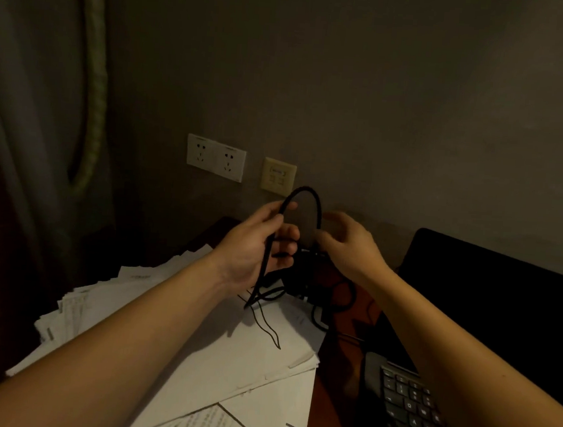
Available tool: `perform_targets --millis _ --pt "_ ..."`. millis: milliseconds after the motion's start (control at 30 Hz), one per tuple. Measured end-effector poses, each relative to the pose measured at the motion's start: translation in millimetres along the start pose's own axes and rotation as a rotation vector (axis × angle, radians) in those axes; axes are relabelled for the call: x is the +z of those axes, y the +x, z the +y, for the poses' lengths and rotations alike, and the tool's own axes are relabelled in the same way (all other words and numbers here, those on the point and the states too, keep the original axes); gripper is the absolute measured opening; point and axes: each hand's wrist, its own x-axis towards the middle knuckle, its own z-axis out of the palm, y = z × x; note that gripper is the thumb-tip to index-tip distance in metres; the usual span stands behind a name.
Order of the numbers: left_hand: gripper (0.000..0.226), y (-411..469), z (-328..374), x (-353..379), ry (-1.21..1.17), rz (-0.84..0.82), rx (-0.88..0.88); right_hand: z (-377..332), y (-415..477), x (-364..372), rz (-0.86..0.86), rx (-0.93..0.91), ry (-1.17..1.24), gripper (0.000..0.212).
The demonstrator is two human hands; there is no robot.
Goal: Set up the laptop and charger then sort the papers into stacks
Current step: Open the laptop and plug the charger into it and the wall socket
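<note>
A black braided charger cable (311,195) arches in a loop above the desk. My left hand (258,241) grips one side of the loop, and the cable hangs from it down onto the papers. My right hand (348,244) pinches the other side of the loop, just above the dark charger bundle (306,275). More cable lies coiled on the desk behind my right wrist. An open laptop stands at the right, with its dark screen (487,304) and keyboard (416,413) showing. A messy pile of white papers (230,359) covers the desk at the left.
Two white wall sockets (215,157) and a beige data plate (277,176) sit on the wall just behind my hands. A grey curtain (29,129) hangs at the left. A strip of brown desk top (336,367) shows between papers and laptop.
</note>
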Motion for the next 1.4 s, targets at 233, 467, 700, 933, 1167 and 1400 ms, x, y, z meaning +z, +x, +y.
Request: perform_targets --millis 233,467,700,933,1167,1400 --pt "0.030 -1.9 -4.7 -7.2 0.184 -0.032 0.005 1.7 12.9 -5.6 -0.051 0.009 -0.123 0.035" --pt "0.022 -3.1 -10.7 -26.5 0.397 0.033 -0.022 -3.1 24.1 -17.3 -0.112 -0.021 -0.187 0.034" --pt "0.024 -9.8 -24.1 -35.8 0.623 0.078 -0.040 -4.2 26.9 -13.8 0.059 -0.107 -0.528 0.023" --pt "0.020 -9.4 -22.2 -40.1 0.579 0.152 0.020 -18.3 31.2 -4.2 0.049 0.061 0.173 0.031" --pt "0.034 -14.4 4.0 -43.6 0.439 0.287 0.035 -51.4 -1.0 14.8 0.024 0.016 0.487 0.022" --pt "0.044 -20.5 51.6 -39.1 0.592 0.239 0.025 -87.5 -45.0 32.9 -0.029 -0.203 0.436 0.016"
